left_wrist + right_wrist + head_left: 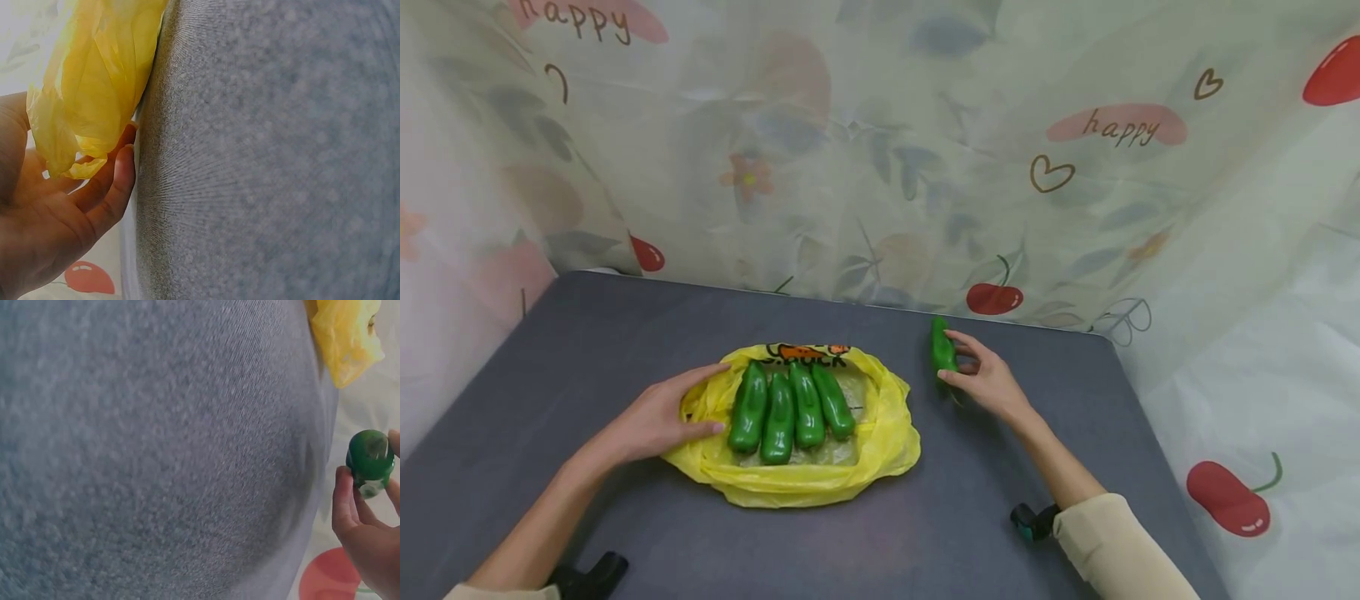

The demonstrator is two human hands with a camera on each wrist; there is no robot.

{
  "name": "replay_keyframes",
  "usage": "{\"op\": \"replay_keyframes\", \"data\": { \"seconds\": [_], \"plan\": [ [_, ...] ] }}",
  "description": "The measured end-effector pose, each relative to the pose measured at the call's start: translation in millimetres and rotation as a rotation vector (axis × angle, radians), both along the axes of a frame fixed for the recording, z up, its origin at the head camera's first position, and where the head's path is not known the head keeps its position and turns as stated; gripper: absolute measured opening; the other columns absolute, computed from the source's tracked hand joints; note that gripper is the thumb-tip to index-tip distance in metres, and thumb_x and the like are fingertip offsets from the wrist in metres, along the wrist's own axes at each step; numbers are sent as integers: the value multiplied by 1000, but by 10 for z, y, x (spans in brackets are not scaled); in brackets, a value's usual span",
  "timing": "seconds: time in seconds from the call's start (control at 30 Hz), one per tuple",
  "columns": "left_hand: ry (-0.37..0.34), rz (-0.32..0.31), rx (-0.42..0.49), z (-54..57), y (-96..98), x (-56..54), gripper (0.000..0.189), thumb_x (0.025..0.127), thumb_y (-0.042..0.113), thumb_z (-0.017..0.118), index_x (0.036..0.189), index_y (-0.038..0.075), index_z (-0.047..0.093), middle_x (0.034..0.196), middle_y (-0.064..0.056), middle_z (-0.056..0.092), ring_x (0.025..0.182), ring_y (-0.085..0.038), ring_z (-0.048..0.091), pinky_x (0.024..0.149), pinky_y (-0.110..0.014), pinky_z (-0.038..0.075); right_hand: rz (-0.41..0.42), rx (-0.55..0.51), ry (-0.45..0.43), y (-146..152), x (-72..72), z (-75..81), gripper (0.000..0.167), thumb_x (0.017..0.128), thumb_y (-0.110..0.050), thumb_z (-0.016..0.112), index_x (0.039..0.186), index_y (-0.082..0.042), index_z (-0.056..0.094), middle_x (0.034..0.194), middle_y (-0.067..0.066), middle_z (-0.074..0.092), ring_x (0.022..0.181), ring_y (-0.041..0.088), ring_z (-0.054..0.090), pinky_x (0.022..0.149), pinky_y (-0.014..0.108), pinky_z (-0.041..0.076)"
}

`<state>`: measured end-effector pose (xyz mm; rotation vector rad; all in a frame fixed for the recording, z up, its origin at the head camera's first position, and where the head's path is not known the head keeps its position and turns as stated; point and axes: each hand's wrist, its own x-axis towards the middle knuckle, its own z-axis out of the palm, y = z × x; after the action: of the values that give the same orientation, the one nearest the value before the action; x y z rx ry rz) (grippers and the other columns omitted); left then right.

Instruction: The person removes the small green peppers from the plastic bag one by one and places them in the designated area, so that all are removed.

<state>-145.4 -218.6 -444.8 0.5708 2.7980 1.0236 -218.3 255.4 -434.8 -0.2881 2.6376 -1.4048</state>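
Observation:
A yellow plastic bag (887, 450) lies on the table with its mouth spread wide and its rim folded outward. Inside it, several glossy green peppers (778, 421) lie side by side. My left hand (662, 417) holds the bag's left end, thumb and fingers spread around it; the left wrist view shows its fingers (115, 187) curled beside the crumpled plastic. To the right of the bag, my right hand (988, 379) grips another green pepper (940, 346) between thumb and fingers. That pepper's blunt end faces the right wrist view, apart from the bag.
A dark grey table (880, 542) carries everything. Behind it and along the sides hangs a pale printed curtain (865, 167) with cherries, leaves and lettering, meeting the table's far edge close beyond the right hand. Black bands sit near both wrists.

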Motion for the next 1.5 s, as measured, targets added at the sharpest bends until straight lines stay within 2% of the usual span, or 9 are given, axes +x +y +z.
{"op": "replay_keyframes", "data": {
  "seconds": [0.37,0.6,0.83,1.17,1.5],
  "plan": [
    [-6,-12,6,3,-14,-9,79,84,34,81,148,4,45,145,-25,47,132,-46,44,103,-65,34,-29,97,3,53,-153,-104,68,90,-19,75,150,-23,43,143,19,50,115,36,62,90,49,52],
    [-7,-18,20,-7,-13,-8,79,84,33,81,148,3,45,146,-25,47,132,-46,43,104,-64,34,-32,144,24,109,-213,-158,68,90,-21,76,150,-22,44,141,20,52,118,35,60,93,50,50],
    [-14,-15,16,-2,-15,1,79,85,34,80,148,4,44,146,-25,46,133,-46,42,104,-64,33,-39,189,32,158,-264,-211,68,90,-25,75,151,-22,44,140,19,55,115,33,62,92,49,51],
    [-9,-20,18,4,-19,6,78,86,34,79,149,5,43,147,-24,46,133,-46,42,104,-65,33,-45,150,-10,251,-255,-213,67,95,-30,69,154,-20,40,147,15,50,122,32,58,98,48,48],
    [-18,-8,8,15,-15,25,79,85,35,80,149,6,44,147,-24,46,133,-46,42,104,-65,33,-67,98,-30,313,-224,-216,65,95,-30,69,153,-18,41,146,16,50,120,33,59,95,46,48]
  ]
}}
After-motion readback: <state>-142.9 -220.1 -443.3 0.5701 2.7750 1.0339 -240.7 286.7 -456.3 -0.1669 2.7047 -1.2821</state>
